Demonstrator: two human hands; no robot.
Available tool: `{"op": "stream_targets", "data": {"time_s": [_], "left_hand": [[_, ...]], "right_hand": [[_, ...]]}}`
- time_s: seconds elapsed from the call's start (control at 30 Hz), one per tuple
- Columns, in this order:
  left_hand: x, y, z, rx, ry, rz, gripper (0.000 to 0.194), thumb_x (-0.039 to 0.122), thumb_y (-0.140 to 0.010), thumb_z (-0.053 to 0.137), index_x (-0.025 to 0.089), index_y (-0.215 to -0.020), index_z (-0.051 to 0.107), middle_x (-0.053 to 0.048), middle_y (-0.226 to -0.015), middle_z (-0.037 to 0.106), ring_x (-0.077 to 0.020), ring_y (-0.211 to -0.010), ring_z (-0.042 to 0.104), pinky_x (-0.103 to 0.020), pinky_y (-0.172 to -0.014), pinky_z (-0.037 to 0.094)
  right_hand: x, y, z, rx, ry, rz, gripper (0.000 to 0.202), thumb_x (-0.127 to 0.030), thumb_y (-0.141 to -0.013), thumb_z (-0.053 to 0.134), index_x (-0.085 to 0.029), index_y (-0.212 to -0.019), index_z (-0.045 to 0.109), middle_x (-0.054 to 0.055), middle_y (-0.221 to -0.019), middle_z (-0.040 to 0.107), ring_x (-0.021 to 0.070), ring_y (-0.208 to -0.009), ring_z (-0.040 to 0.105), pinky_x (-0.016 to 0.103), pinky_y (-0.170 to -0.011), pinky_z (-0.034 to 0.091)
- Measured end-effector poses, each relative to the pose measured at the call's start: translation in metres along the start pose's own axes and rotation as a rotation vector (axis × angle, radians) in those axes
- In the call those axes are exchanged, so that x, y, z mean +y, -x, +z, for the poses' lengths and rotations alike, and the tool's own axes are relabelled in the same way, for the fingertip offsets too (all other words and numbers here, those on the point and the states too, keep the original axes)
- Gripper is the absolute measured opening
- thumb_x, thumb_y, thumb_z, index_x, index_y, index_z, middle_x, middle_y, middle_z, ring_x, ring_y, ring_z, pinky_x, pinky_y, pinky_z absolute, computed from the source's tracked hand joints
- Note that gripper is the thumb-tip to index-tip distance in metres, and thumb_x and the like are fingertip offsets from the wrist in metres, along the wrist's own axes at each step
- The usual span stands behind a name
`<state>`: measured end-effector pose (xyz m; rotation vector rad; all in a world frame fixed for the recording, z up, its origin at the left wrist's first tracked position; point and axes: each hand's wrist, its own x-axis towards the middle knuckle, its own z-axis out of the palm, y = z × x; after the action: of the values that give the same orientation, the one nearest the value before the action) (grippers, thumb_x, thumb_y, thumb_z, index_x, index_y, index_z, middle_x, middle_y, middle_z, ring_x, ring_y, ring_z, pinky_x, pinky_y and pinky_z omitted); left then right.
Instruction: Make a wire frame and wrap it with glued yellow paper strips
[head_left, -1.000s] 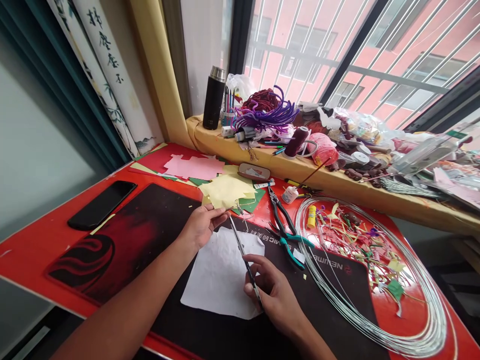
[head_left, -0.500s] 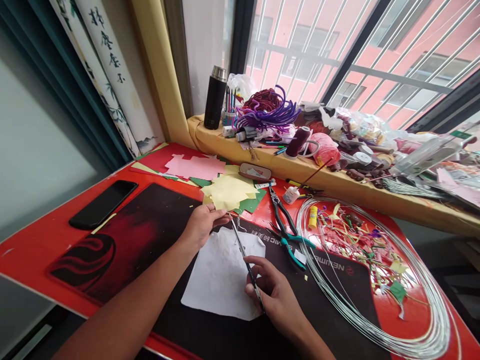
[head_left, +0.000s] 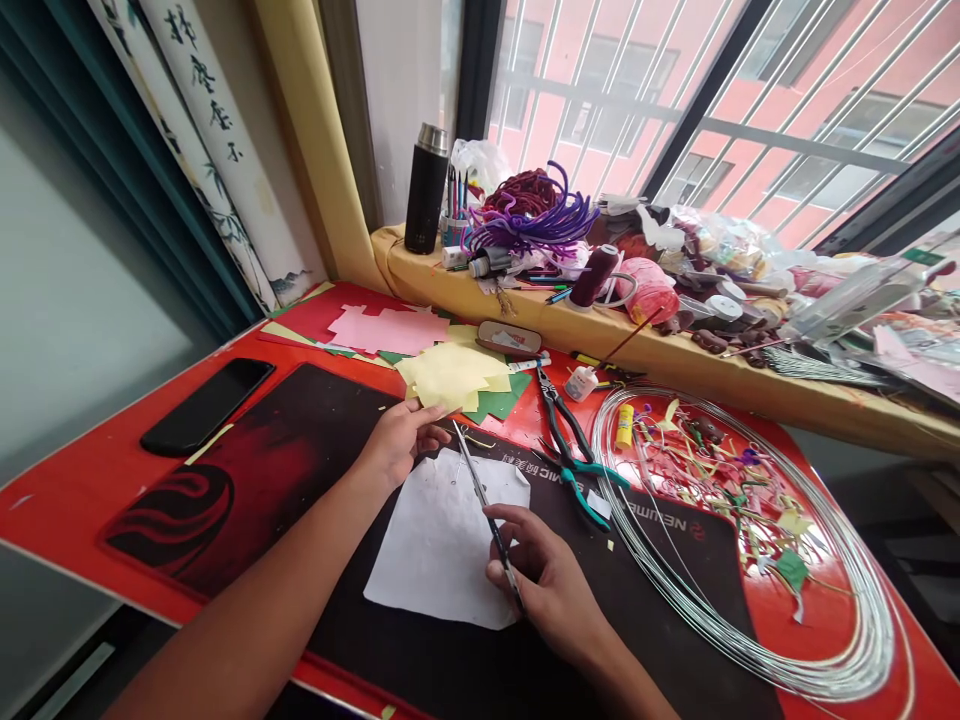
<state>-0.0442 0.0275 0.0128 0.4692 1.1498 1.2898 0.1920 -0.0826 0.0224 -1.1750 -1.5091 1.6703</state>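
My left hand (head_left: 401,437) is closed in a pinch at the near edge of a stack of cut yellow paper (head_left: 442,372). Whatever lies between its fingertips is too small to make out. In my right hand (head_left: 546,570) is a slim pair of tweezers (head_left: 480,490), silver toward the tip and dark toward the back, pointing up and away. The tip is close to my left fingers. Beneath them lies a wrinkled white paper sheet (head_left: 427,570) on a black desk mat (head_left: 345,640). A thin, pale curved strip (head_left: 480,441) rests just beyond the sheet.
Teal-handled pliers (head_left: 574,470) lie right of the sheet, beside a large wire coil (head_left: 750,655) around coloured scraps (head_left: 720,470). A phone (head_left: 210,405) sits at left. Pink paper (head_left: 386,330), a small white bottle (head_left: 581,384) and a crowded sill (head_left: 420,285) are farther back.
My left hand has shifted slightly up and left. The tweezers' tip has moved a little left and up with it. The thin strip now shows apart from my fingers.
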Motion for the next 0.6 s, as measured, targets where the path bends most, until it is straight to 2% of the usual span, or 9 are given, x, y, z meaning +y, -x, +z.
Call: {"op": "stream_targets", "data": {"time_s": [0.27,0.33,0.47,0.6], "left_hand": [[0.0024,0.0015,0.0018,0.028,0.019,-0.028,0.028,0.018,-0.068,0.088,0.013,-0.088,0.07,-0.008,-0.086,0.077,-0.0128,-0.053,0.069,-0.017,-0.041,0.045],[0.0011,0.0006,0.0008,0.017,0.01,-0.002,0.031,0.02,-0.063,0.091,0.013,-0.086,0.071,-0.005,-0.078,0.073,-0.0099,-0.051,0.064,-0.015,-0.04,0.04],[-0.0012,-0.0012,-0.0008,-0.013,0.014,0.065,0.035,0.024,-0.056,0.094,0.013,-0.074,0.067,0.003,-0.064,0.06,-0.0033,-0.043,0.046,-0.015,-0.036,0.024],[-0.0026,-0.0028,-0.0017,-0.036,0.003,0.066,0.037,0.028,-0.055,0.094,0.013,-0.071,0.064,0.005,-0.062,0.055,-0.0027,-0.043,0.041,-0.017,-0.037,0.02]], "right_hand": [[-0.0006,-0.0034,0.002,-0.003,-0.032,0.017,0.054,-0.049,-0.084,0.081,-0.024,-0.129,0.065,-0.001,-0.086,0.054,0.0094,-0.059,0.045,0.02,-0.046,0.037],[-0.0009,-0.0032,0.0022,-0.007,-0.033,0.016,0.054,-0.049,-0.084,0.081,-0.024,-0.128,0.065,-0.001,-0.086,0.055,0.0088,-0.058,0.045,0.02,-0.047,0.037],[-0.0027,-0.0027,0.0031,-0.007,-0.03,0.002,0.052,-0.051,-0.086,0.08,-0.024,-0.128,0.065,-0.001,-0.084,0.056,0.0081,-0.056,0.046,0.021,-0.048,0.037],[-0.005,-0.0035,0.0042,-0.001,-0.038,0.012,0.055,-0.05,-0.083,0.082,-0.025,-0.128,0.064,-0.002,-0.083,0.056,0.0081,-0.055,0.046,0.021,-0.047,0.038]]}}
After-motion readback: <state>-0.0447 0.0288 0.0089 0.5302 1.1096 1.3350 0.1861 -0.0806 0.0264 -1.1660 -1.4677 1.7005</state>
